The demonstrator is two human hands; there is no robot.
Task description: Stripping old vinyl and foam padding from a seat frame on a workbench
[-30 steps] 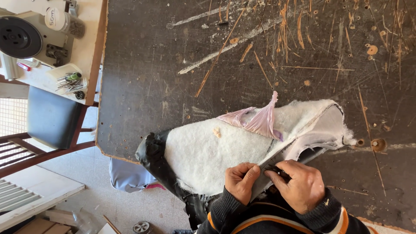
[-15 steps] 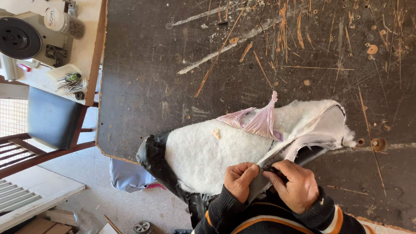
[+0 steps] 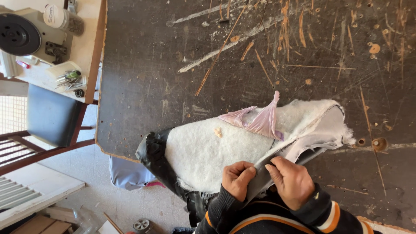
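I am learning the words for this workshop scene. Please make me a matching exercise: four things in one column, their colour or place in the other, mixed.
Things:
1. padding
2. plastic scrap
3. chair seat
4. sewing machine

Colour or place:
A. top left corner
B. pink, on the padding
C. white and fluffy
D. dark, left of the table

Pairs: 1-C, 2-B, 3-D, 4-A

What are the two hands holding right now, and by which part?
Both the left hand and right hand pinch the near folded edge of the grey leather-like cover lined with white fleecy padding.
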